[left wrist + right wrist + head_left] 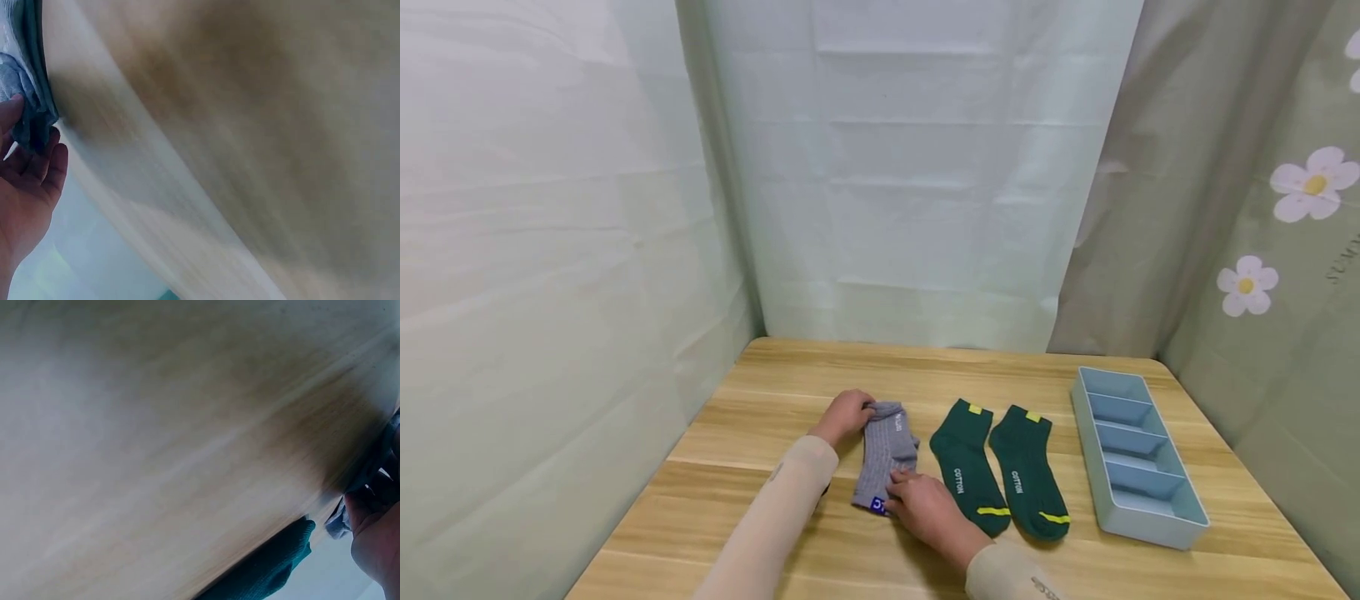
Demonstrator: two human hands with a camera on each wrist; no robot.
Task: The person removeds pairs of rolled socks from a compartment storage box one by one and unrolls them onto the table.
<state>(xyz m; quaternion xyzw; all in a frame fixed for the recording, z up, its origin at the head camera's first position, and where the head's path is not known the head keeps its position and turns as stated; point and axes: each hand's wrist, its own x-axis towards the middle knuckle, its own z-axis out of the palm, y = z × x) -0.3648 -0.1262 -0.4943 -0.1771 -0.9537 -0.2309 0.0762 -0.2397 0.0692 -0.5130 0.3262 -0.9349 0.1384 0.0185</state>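
Grey sock (885,456) lay flat at lower centre of the bench (760,392), stretched lengthwise: left hand (846,414) gripped its cuff, right hand (925,507) pinched its toe. Green socks (996,475) lay alongside.

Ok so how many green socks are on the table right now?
2. One green sock lies just right of the grey sock that both hands hold; the other green sock lies beside it, nearer the blue divided tray. None seems hidden.

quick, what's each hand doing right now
Left hand: grips the cuff end of the grey sock.
Right hand: holds the sock's toe end.
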